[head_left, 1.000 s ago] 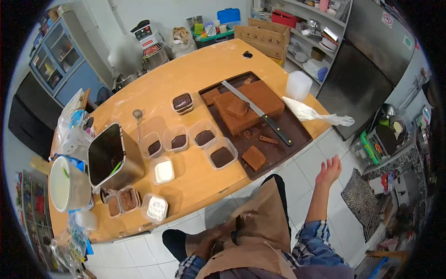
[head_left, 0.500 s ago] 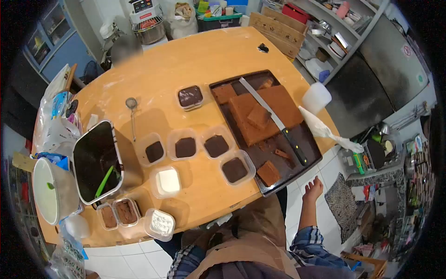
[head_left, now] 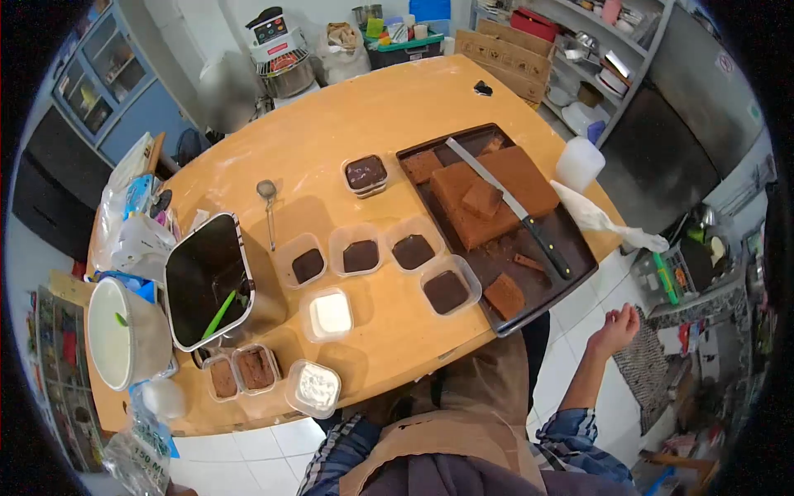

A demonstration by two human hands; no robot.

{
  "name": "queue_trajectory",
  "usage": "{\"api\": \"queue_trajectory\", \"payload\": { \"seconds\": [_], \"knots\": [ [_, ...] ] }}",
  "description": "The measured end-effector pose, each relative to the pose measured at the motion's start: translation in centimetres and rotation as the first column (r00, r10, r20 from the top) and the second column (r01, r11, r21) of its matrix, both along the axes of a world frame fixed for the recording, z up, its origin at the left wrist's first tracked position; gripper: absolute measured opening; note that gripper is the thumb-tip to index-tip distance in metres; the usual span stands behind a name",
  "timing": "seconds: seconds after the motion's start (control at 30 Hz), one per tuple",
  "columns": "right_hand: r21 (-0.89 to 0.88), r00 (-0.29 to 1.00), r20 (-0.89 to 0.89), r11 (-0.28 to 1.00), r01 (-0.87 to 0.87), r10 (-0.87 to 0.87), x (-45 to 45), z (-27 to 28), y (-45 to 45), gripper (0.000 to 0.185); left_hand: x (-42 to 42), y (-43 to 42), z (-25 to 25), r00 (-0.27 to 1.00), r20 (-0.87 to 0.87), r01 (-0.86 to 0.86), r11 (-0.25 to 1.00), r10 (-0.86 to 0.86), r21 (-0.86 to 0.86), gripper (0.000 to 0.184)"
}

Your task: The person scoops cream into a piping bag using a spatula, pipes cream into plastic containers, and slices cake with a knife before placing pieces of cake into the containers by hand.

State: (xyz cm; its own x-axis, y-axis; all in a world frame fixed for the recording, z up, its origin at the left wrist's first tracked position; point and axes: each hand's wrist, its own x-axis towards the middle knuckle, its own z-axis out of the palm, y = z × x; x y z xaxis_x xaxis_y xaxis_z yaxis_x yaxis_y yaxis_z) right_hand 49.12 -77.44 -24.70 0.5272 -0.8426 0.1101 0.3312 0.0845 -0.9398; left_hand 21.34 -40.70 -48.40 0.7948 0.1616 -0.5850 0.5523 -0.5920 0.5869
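My right hand is off the table's right side, over the floor, with loosely curled fingers, slightly apart, and nothing visible in them. Nearest to it is a dark baking tray holding a brown slab of cake and a loose cut piece. A black-handled long knife lies across the slab. The left sleeve shows at the table's front edge, but my left hand is hidden. Plastic tubs with dark filling stand left of the tray, near a tub with white filling.
A deep metal container with a green-handled utensil stands at left, beside a white bucket. A small strainer lies behind the tubs. A white piping bag overhangs the table's right edge, near a white container.
My view has shifted, so the table sits farther right in it. My right hand has swung outward, away from the tray. The knife, cake and tubs stay put.
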Motion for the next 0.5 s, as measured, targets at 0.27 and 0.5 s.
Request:
{"api": "queue_trajectory", "payload": {
  "seconds": [0.27,0.5],
  "knots": [
    [-0.451,0.941,0.214,0.881,-0.142,0.261,-0.5,6.7,7.2,0.013,1.7,2.3,0.8,0.989,0.149,-0.030,0.996,0.018,0.082,0.036],
    [-0.758,0.818,-0.285,0.404,-0.512,0.500,2.3,10.8,11.7,0.034,1.9,4.8,7.6,0.885,0.466,-0.088,0.986,0.012,0.142,0.037]
  ]
}}
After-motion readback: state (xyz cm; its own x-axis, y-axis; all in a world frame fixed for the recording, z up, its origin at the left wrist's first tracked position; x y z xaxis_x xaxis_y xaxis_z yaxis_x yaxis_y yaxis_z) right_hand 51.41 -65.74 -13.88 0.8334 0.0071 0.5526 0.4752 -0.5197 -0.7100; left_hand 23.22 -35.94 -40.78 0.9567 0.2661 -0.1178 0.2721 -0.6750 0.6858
